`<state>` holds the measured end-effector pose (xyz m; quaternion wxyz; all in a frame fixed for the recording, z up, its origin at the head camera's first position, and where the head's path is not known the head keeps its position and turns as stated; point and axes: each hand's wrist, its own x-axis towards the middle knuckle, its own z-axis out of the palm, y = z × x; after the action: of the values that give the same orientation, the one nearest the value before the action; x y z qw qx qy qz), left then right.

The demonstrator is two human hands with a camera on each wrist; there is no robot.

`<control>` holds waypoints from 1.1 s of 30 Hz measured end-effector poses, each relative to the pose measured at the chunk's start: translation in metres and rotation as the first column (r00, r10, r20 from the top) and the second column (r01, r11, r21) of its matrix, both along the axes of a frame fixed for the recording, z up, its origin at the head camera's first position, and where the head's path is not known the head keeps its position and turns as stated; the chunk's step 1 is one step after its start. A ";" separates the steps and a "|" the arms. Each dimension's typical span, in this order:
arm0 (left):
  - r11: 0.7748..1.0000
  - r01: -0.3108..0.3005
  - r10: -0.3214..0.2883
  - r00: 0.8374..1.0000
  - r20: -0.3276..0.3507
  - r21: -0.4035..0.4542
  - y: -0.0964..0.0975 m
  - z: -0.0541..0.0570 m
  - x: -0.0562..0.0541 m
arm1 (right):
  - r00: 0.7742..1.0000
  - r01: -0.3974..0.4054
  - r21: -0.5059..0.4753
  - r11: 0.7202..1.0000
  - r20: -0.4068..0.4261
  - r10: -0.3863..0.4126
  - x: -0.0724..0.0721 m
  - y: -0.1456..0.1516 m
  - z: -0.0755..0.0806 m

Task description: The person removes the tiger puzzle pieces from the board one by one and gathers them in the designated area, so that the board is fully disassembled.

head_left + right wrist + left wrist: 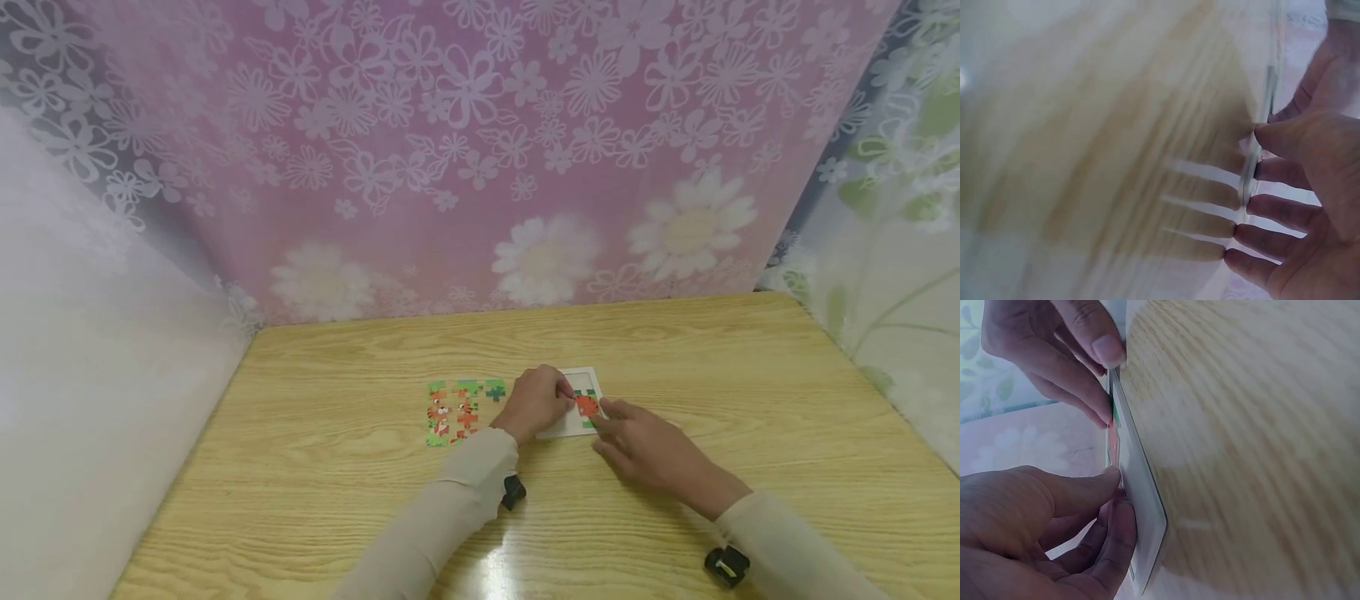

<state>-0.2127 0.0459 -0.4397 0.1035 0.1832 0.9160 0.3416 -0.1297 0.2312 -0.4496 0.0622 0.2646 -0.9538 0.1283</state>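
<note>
The white puzzle tray [579, 377] lies flat on the table, with several joined jigsaw pieces [587, 406], orange-red and green, along its right side. My left hand [536, 402] is over the left part of the tray. Its thumb and bent fingers pinch at the edge of a puzzle piece beside the red ones; the fingers hide most of that piece. From the right, my right hand [651, 446] reaches in with fairly straight fingers. In the left wrist view, the right thumb [1109, 351] touches the tray's edge and a finger rests on the pieces.
Left of the tray, several loose jigsaw pieces [450, 412] with an orange animal and greenery lie in columns, partly behind the left wrist. The wooden table [337, 492] ends at a flowered pink cloth [420, 208] at the back. Pale cloth hangs on both sides.
</note>
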 end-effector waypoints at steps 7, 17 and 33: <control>1.000 0.001 -0.001 1.000 -0.002 0.017 0.000 -0.002 0.000 | 1.000 -0.020 0.028 0.999 -0.016 0.021 0.001 -0.001 0.002; 1.000 -0.019 0.019 1.000 0.008 0.007 0.001 -0.004 0.000 | 1.000 -0.025 0.038 0.999 -0.018 0.026 0.001 -0.001 0.003; 0.999 -0.028 0.028 0.999 0.022 0.031 0.001 -0.001 0.002 | 0.998 -0.038 0.029 0.999 -0.044 0.040 0.002 0.000 0.001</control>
<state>-0.2109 0.0468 -0.4408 0.1056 0.1683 0.9119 0.3591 -0.1279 0.2313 -0.4487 0.0770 0.2867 -0.9485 0.1103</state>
